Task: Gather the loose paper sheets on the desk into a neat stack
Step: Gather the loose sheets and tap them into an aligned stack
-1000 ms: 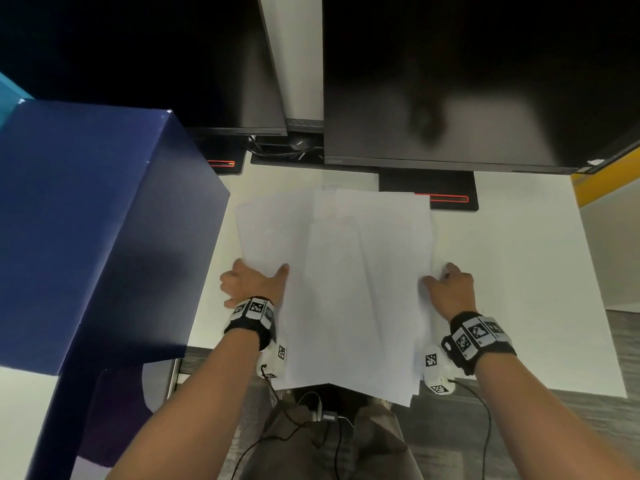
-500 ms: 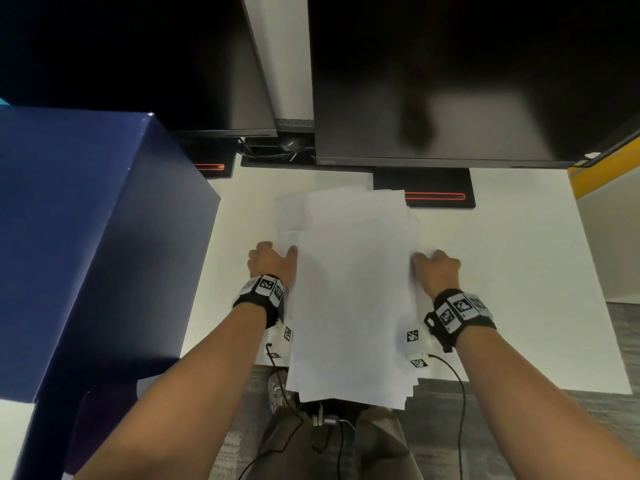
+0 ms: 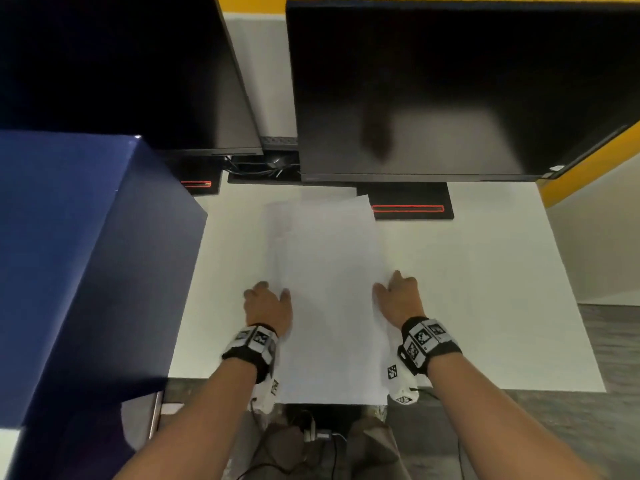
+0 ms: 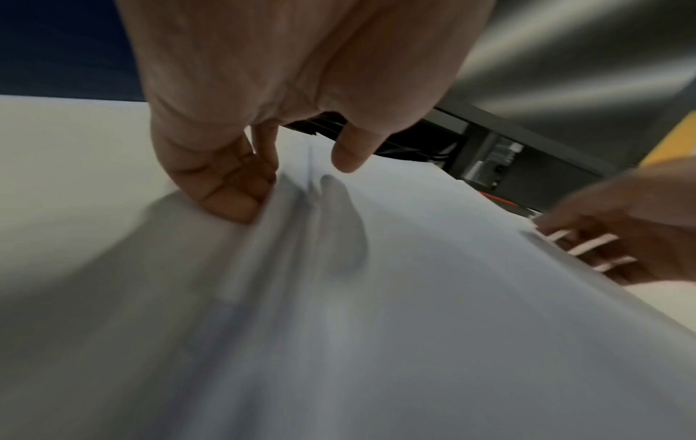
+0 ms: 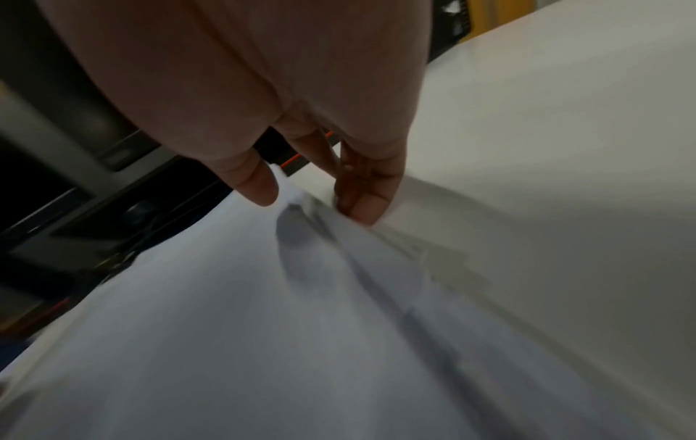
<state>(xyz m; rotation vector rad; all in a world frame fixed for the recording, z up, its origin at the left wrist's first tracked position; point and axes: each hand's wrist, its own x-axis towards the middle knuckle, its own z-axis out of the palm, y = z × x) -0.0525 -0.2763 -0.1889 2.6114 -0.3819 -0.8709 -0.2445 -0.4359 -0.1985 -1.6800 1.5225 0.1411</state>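
Paper stack [image 3: 325,299] mid-table [image 3: 485,289], overhanging near edge. Left hand [image 3: 268,306] at 9 o'clock, right hand [image 3: 398,299] at 3: each grip pinching stack's side edge.

Sheet edges [image 4: 286,238] motion-blurred in both wrist views — count unreadable; monitors [image 3: 450,81] cropped.

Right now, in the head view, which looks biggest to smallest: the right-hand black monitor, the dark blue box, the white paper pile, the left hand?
1. Right-hand black monitor.
2. Dark blue box, close to it; nearness inflates it, so the order is unsure.
3. White paper pile.
4. Left hand.
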